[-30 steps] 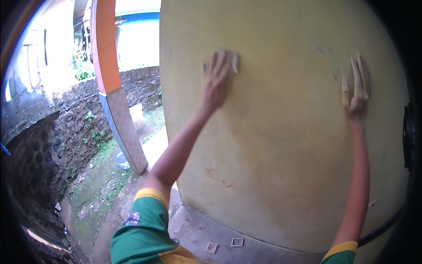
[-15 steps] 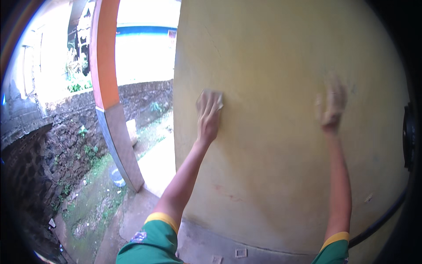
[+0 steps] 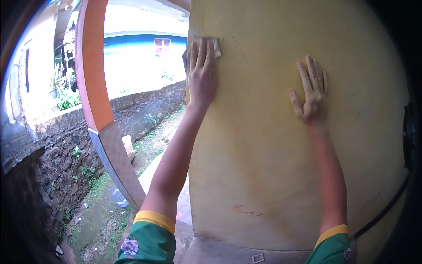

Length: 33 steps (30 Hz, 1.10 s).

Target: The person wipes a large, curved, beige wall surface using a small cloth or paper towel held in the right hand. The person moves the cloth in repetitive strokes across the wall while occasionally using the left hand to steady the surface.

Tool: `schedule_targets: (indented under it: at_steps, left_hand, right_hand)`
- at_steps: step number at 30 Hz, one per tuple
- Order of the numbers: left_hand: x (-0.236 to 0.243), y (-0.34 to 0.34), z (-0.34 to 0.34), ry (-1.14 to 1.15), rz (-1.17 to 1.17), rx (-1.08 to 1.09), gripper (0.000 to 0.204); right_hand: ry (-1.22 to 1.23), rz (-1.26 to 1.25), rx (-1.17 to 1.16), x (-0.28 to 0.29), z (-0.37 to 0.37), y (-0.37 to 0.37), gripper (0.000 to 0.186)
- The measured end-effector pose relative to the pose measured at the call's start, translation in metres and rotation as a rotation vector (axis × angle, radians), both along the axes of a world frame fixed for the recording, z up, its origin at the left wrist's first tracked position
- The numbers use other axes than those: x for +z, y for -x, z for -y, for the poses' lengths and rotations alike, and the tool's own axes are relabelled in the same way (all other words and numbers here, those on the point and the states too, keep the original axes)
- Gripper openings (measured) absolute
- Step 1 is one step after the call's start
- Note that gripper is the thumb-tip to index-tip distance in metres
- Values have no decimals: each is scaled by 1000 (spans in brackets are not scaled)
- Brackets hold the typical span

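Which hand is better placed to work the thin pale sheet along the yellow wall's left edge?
Left, probably: the bare left hand lies over the thin pale sheet at the left edge of the yellow wall. The bare right hand, fingers spread, is farther right against it, holding nothing visible.

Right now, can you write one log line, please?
left fingers over pale sheet | sheet at yellow wall, left edge | right fingers spread on wall

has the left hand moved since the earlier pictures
Yes, to the left: the left hand is now closer to the left edge of the yellow wall than in both earlier pictures.
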<state>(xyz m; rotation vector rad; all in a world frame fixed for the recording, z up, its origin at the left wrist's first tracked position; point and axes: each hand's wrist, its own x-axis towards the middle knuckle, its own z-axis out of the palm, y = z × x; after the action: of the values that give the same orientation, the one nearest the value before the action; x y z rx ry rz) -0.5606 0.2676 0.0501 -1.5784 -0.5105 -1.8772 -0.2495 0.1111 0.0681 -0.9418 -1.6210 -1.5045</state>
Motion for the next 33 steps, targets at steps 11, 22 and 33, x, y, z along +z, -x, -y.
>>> schedule_targets:
  at_steps: [11, 22, 33]
  left_hand:
    - [105, 13, -18, -105, -117, 38, 53]
    - [-30, 2, 15, 129, -262, -39, 55]
    - [157, 5, -23, -164, 67, 61, 53]
  right_hand:
    - [-4, 7, 27, 3, 4, 4, 73]
    - [14, -22, 17, 2, 15, -1, 71]
    - [-12, 7, 28, 5, 7, 4, 69]
